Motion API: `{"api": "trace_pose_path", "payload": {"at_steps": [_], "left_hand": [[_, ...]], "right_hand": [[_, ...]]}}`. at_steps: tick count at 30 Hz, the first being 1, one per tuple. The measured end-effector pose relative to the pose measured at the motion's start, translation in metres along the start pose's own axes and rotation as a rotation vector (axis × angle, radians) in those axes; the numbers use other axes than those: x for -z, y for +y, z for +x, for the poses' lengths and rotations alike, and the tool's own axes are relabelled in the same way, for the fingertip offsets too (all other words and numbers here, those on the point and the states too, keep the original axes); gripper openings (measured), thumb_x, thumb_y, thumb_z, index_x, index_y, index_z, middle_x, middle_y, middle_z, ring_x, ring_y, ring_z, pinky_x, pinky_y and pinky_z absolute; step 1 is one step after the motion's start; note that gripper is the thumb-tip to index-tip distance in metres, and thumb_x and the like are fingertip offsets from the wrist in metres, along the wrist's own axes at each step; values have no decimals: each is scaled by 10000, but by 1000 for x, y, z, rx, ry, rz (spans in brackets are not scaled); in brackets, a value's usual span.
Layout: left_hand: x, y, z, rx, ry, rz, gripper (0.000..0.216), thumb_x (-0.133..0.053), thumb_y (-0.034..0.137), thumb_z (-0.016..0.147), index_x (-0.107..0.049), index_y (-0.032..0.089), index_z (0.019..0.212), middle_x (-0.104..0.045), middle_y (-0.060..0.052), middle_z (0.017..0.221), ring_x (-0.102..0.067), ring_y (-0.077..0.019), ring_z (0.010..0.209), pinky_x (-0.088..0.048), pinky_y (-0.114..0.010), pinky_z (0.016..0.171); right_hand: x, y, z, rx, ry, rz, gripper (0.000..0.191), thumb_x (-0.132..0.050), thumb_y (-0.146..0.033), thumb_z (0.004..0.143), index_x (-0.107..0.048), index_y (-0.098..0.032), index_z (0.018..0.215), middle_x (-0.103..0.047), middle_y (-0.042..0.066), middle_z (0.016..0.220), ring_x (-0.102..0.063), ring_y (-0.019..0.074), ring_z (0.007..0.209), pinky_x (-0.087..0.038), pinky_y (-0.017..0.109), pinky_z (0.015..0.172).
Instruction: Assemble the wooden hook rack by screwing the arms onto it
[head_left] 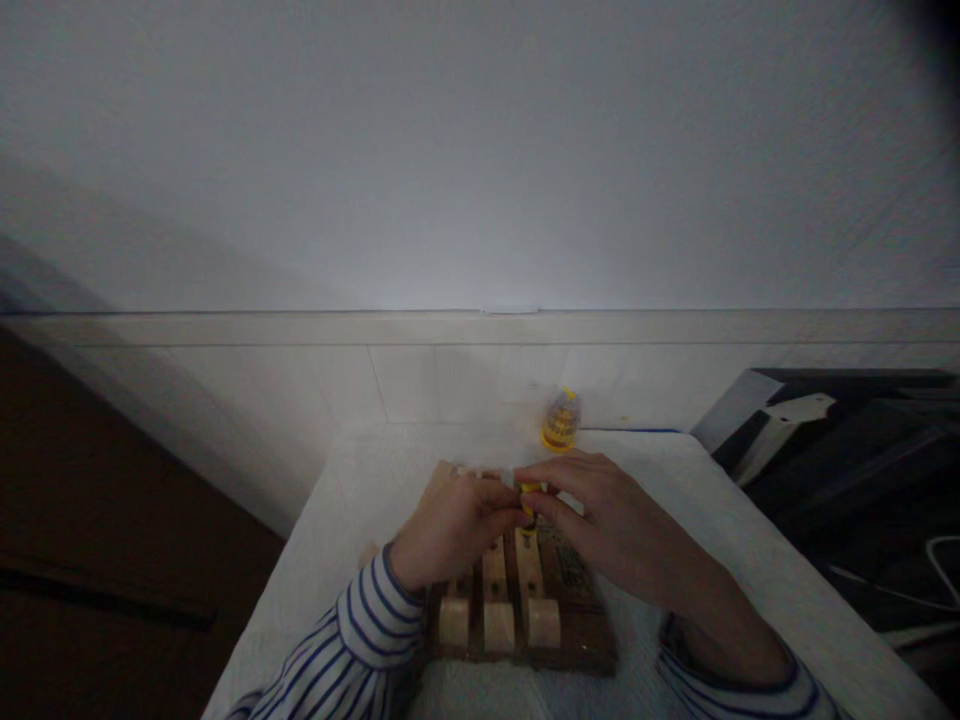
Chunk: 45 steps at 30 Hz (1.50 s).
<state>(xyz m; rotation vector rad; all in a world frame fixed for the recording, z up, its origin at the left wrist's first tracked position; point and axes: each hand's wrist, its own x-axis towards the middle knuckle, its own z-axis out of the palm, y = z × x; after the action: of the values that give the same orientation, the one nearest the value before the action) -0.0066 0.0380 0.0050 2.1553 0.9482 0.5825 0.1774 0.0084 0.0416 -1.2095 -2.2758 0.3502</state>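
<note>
My right hand (592,500) closes its fingers round the top of a short yellow-and-black screwdriver (529,502). From the other side, my left hand (466,520) pinches close against it with thumb and forefinger. The screwdriver stands roughly upright over a pale wooden strip (528,565) that has dark holes or screws in it; its tip is too small to make out. Similar strips, each with a wooden block (498,627) at the near end, lie side by side on a dark brown board (577,640). My left hand hides the board's far left part.
A small bottle (561,422) with yellow lower part and yellow tip stands behind my right hand. White cloth (315,600) covers the table beneath the board. A pale wall (480,200) rises behind. Dark panels and a metal bracket (799,408) stand at right.
</note>
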Motion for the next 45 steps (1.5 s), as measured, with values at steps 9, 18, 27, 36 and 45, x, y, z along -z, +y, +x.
{"api": "trace_pose_path", "payload": {"at_steps": [9, 18, 27, 36, 45], "left_hand": [[0, -4, 0, -52, -62, -39, 230, -517, 266, 929, -723, 167, 950, -712, -28, 831, -620, -145, 763, -456, -232, 718], [0, -3, -1, -35, -49, -30, 226, -530, 261, 920, -719, 144, 878, -664, -15, 731, -577, -129, 691, -433, -212, 646], [-5, 6, 0, 80, 48, -48, 122, -670, 242, 819, -743, 145, 803, -702, -15, 708, -589, -126, 645, -404, -193, 586], [-6, 0, 0, 36, 76, -96, 131, -648, 195, 818, -716, 136, 721, -664, 1, 646, -553, -112, 596, -391, -194, 567], [-7, -5, 0, 26, 46, -100, 162, -618, 246, 848, -714, 143, 767, -680, -2, 693, -574, -123, 643, -425, -200, 614]], "right_hand": [[2, -3, -1, -53, -40, -79, 152, -557, -190, 894, -689, -203, 967, -735, 56, 967, -670, 236, 888, -493, 394, 784], [0, -1, -3, -58, -48, -82, 159, -537, -211, 907, -678, -208, 982, -724, 49, 969, -658, 226, 894, -476, 374, 780], [0, 0, -1, -78, -40, -70, 119, -563, -242, 898, -674, -210, 925, -721, 41, 915, -655, 217, 850, -465, 377, 773], [0, -2, -2, -90, -3, 36, 225, -564, -240, 885, -645, -189, 1089, -707, 66, 1062, -635, 213, 988, -479, 369, 867], [-3, -3, -1, 13, -4, -3, 276, -516, -145, 888, -680, -233, 1091, -732, 52, 1015, -653, 210, 929, -485, 373, 835]]}}
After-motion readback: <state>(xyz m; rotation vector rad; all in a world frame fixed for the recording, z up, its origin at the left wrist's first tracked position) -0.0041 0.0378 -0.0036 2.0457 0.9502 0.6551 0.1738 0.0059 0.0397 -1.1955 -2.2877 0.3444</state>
